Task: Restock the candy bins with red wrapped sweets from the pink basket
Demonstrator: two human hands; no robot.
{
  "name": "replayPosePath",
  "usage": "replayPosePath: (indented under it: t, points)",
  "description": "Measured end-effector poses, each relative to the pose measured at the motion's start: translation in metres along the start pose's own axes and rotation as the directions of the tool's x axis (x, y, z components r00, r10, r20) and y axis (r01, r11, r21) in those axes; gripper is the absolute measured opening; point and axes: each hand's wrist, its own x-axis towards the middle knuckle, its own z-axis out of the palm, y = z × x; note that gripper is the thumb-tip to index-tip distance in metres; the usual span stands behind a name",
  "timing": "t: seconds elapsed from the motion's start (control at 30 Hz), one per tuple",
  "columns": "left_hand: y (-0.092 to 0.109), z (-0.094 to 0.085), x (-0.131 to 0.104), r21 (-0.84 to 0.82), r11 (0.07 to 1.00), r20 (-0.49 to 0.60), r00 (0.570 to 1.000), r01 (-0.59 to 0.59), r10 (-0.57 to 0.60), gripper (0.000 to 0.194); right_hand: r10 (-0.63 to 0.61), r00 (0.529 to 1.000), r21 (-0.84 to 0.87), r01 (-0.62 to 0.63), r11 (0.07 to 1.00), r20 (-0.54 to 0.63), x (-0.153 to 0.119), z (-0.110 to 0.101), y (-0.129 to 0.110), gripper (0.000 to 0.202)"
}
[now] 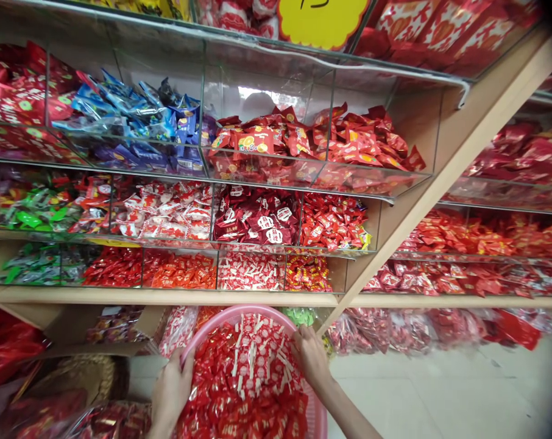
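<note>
A round pink plastic basket (258, 310) is at the bottom centre, heaped with wrapped candies. Red-and-white wrapped candies (258, 356) lie toward its far side, and shiny red ones (253, 417) fill the left and near parts. My left hand (173, 387) grips the basket's left rim, its thumb over the edge. On the right rim, my right hand (311, 360) is closed, with its fingertips partly hidden among the candies. Just beyond the basket, a shelf bin holds matching red-and-white candies (251, 271).
Tiered clear bins hold red-orange packets (258, 141), blue packets (130, 110) and maroon packets (258, 216). A slanting wooden post (422, 207) divides the shelving. Bagged goods (385, 329) lie below at right, beside the tiled floor (440, 390). A cardboard box (152, 326) sits under the shelf.
</note>
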Motion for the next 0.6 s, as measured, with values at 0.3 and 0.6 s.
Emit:
replayPosePath:
  t: [0.3, 0.6]
  points:
    - [-0.003, 0.004, 0.002, -0.011, 1.0, -0.015, 1.0, -0.017, 0.017, 0.044, 0.008, 1.0, 0.133, -0.007, 0.991, -0.005, 0.002, -0.002, 0.002, 0.022]
    - [-0.003, 0.003, 0.001, -0.013, 1.0, -0.019, 1.0, -0.016, 0.015, 0.045, -0.034, 0.999, 0.179, 0.035, 0.983, -0.008, 0.003, 0.01, 0.008, 0.022]
